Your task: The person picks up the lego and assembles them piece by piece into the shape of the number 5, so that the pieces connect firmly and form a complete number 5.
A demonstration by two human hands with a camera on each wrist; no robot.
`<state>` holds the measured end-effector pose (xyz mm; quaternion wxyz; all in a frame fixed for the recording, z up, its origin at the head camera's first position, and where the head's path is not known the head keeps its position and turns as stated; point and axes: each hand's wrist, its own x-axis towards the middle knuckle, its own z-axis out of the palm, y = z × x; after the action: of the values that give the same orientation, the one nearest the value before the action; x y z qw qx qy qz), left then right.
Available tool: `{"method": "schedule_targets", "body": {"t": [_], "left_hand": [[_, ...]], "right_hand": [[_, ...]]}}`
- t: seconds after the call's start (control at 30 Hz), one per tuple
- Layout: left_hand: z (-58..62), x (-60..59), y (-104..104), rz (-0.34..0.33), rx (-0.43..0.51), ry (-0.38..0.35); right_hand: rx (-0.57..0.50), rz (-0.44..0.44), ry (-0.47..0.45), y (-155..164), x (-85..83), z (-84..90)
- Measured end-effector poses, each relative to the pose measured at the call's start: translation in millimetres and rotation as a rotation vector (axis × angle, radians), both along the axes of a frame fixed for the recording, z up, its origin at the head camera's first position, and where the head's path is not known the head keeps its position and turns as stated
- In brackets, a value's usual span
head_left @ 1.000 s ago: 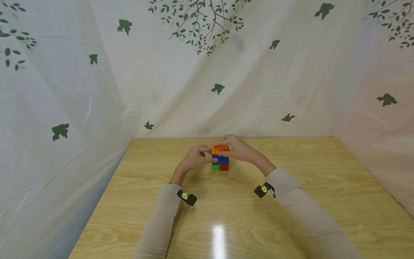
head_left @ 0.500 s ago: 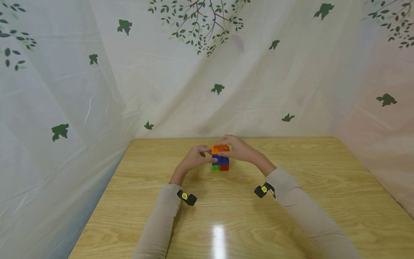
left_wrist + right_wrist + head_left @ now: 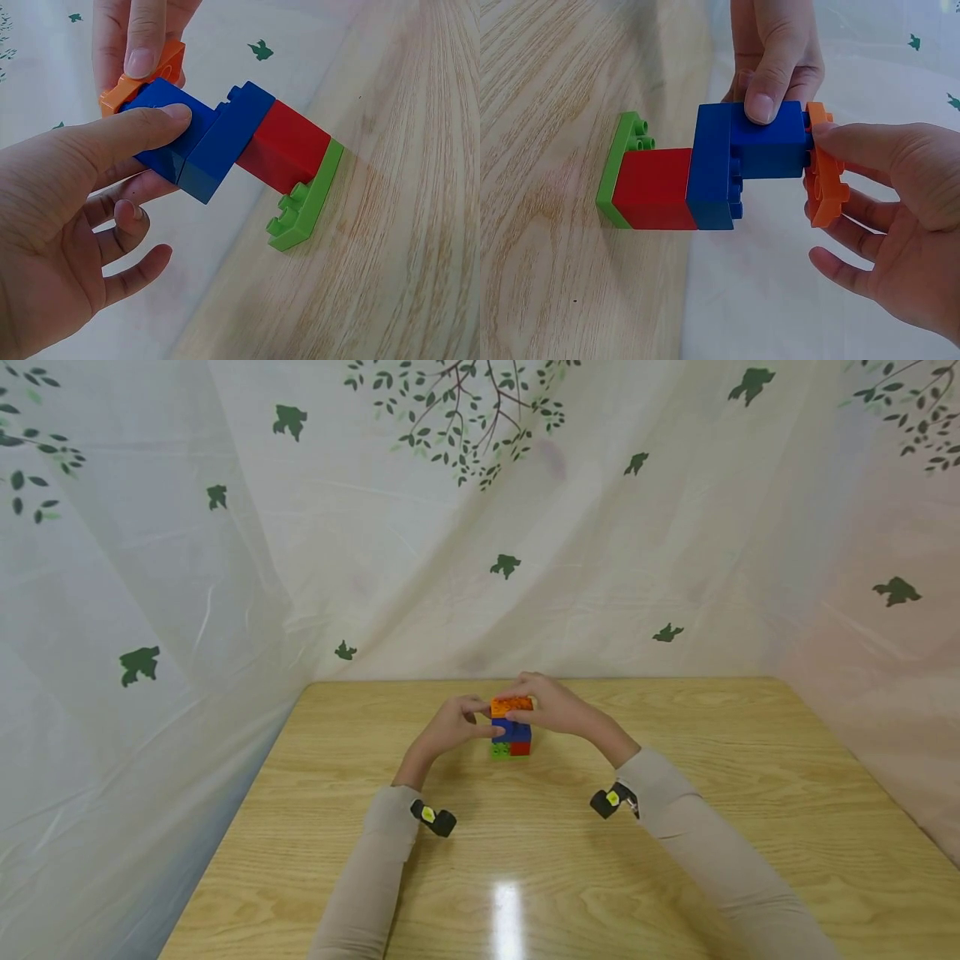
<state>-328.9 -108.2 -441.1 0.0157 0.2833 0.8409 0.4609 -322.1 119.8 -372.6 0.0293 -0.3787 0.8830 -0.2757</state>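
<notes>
1. A small tower of plastic building bricks (image 3: 512,729) is standing on the light wooden table (image 3: 675,827), near its far middle, between the person's two hands.
2. At the bottom, a flat green studded plate (image 3: 307,206) is lying on the wood; a red brick (image 3: 654,187) is sitting on it, then a blue brick (image 3: 712,169), then a second blue brick (image 3: 769,146) offset to one side.
3. The left hand (image 3: 450,727) is gripping the upper blue brick, its thumb (image 3: 142,127) pressing along one face and its fingers (image 3: 769,75) curling over the opposite side.
4. The right hand (image 3: 551,706) is pinching a flat orange plate (image 3: 825,176) at the tower's top, thumb and fingers clamped on its edges; the orange plate is touching the studs of the upper blue brick.
5. A small black wrist camera with a yellow dot (image 3: 433,817) is sitting on each beige sleeve (image 3: 375,868).
6. A white curtain printed with green leaves (image 3: 480,527) is hanging behind and beside the table.
</notes>
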Motion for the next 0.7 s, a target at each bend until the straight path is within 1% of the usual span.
{"method": "schedule_targets", "body": {"t": [0.23, 0.5, 0.7], "left_hand": [[0.5, 0.9, 0.1, 0.005, -0.017, -0.009], [-0.1, 1.1, 0.2, 0.007, -0.01, -0.001], [-0.2, 1.0, 0.5, 0.014, -0.017, 0.0]], "right_hand": [[0.006, -0.014, -0.021, 0.4, 1.6, 2.5], [0.006, -0.017, 0.009, -1.0, 6.6, 5.4], [0.001, -0.018, 0.012, -0.8, 6.2, 4.4]]}}
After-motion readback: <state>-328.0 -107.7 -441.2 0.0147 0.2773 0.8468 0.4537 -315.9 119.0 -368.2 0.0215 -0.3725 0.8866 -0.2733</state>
